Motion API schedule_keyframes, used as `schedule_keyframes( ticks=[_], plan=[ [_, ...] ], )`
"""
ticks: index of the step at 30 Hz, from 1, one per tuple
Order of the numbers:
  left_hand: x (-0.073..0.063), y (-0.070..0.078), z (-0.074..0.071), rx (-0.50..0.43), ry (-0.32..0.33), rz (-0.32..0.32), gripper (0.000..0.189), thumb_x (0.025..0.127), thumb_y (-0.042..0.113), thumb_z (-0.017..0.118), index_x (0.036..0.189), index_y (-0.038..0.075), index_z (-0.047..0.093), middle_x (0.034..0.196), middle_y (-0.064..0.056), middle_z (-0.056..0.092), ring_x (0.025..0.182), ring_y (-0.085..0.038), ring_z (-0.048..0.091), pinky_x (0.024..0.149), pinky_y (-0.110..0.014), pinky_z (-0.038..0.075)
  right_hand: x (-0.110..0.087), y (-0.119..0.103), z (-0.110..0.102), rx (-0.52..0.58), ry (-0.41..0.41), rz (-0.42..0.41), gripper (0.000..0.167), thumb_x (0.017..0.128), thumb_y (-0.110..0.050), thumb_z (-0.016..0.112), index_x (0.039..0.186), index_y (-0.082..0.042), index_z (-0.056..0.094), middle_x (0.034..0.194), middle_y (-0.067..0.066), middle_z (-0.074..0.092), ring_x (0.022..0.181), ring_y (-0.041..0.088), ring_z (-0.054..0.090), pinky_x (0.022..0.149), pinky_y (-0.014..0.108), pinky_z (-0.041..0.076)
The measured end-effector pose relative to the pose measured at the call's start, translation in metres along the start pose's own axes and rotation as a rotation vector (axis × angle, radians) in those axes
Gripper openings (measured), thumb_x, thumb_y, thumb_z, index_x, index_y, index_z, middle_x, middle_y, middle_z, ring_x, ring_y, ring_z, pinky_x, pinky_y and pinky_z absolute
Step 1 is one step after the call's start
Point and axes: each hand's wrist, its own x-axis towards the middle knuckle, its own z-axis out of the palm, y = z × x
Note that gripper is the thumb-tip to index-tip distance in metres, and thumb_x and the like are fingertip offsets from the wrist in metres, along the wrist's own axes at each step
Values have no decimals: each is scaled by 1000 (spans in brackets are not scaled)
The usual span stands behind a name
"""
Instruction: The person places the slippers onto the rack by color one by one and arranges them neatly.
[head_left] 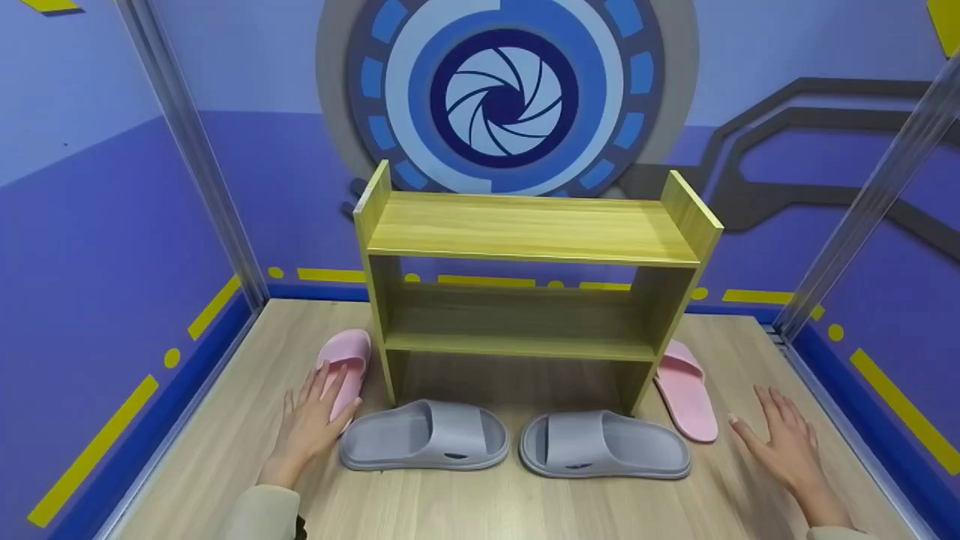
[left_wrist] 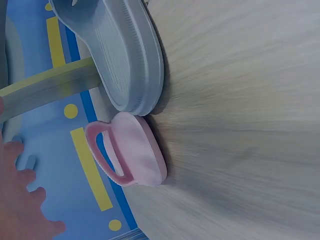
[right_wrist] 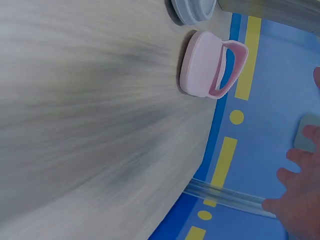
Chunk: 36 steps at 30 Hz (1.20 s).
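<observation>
In the head view my left hand [head_left: 311, 420], fingers spread, hovers over the near part of the left pink slipper [head_left: 349, 349] and overlaps it. In the left wrist view that hand shows raised off the floor, apart from the slipper. My right hand [head_left: 787, 442] is held out with spread fingers, to the right of the other pink slipper [head_left: 690, 397], holding nothing. Two grey slippers lie between the hands: the left grey slipper [head_left: 457, 431] has its toe to the right, and the right grey slipper [head_left: 577, 442] has its toe to the left.
A two-tier wooden rack [head_left: 525, 225] stands behind the grey slippers, between the pink ones. The wood-grain surface [head_left: 450, 510] is bounded by blue-purple panels [head_left: 90, 300] with metal posts [head_left: 195, 157] at the back corners.
</observation>
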Motion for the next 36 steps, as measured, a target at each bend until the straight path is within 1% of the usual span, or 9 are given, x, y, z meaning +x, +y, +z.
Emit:
schedule_keyframes(
  ticks=[4,8,12,15,18,24,30,33,36],
  plan=[
    [1,1,-1,-47,17,2,57,86,36,51,132,4,40,137,-21,27,126,-37,18,91,-64,8,1,0,1,42,54,-28,68,86,-35,53,134,4,25,130,34,22,120,50,15,90,65,4],
    [3,2,-2,-97,56,18,55,85,30,55,128,-1,43,132,-23,35,121,-39,28,91,-62,17,2,0,1,85,81,-35,65,87,-32,54,132,6,27,130,34,24,117,51,19,89,64,11],
    [6,3,-3,-226,121,32,50,82,19,60,123,-5,46,124,-25,44,114,-41,37,90,-55,26,2,-1,1,168,103,-40,63,86,-27,56,131,7,29,129,34,26,116,52,21,88,64,14],
    [10,5,-4,-339,161,23,47,81,13,62,120,-7,48,119,-26,47,110,-42,41,89,-52,30,2,-2,0,229,113,-40,61,86,-24,57,131,7,30,129,34,28,116,51,23,88,63,16],
    [13,6,-6,-422,180,6,45,80,11,62,118,-9,48,116,-27,49,105,-42,45,87,-51,33,1,-4,-1,272,98,-1,62,87,-26,55,133,5,29,130,33,28,118,50,22,88,63,16],
    [17,11,-12,-573,163,-76,47,81,8,63,122,-8,45,116,-26,50,103,-40,48,88,-48,35,2,-11,-1,407,39,110,66,89,-31,52,137,2,21,132,30,28,120,46,22,89,62,18],
    [23,18,-22,-650,121,-179,51,83,13,61,127,-2,42,116,-24,51,105,-36,49,86,-50,35,1,-16,6,502,-6,132,64,89,-30,51,137,0,22,131,26,33,118,39,27,90,57,22],
    [27,21,-26,-702,98,-204,53,83,14,61,129,-1,40,116,-23,51,105,-33,50,87,-45,37,-1,-17,11,526,-25,122,62,89,-30,51,137,0,24,129,24,35,118,25,31,89,55,25],
    [31,25,-28,-734,80,-204,54,83,16,61,129,-1,39,116,-24,52,104,-32,50,87,-42,38,-1,-17,18,554,-49,100,58,89,-27,52,135,0,28,127,24,39,112,8,35,89,54,25]
  ],
)
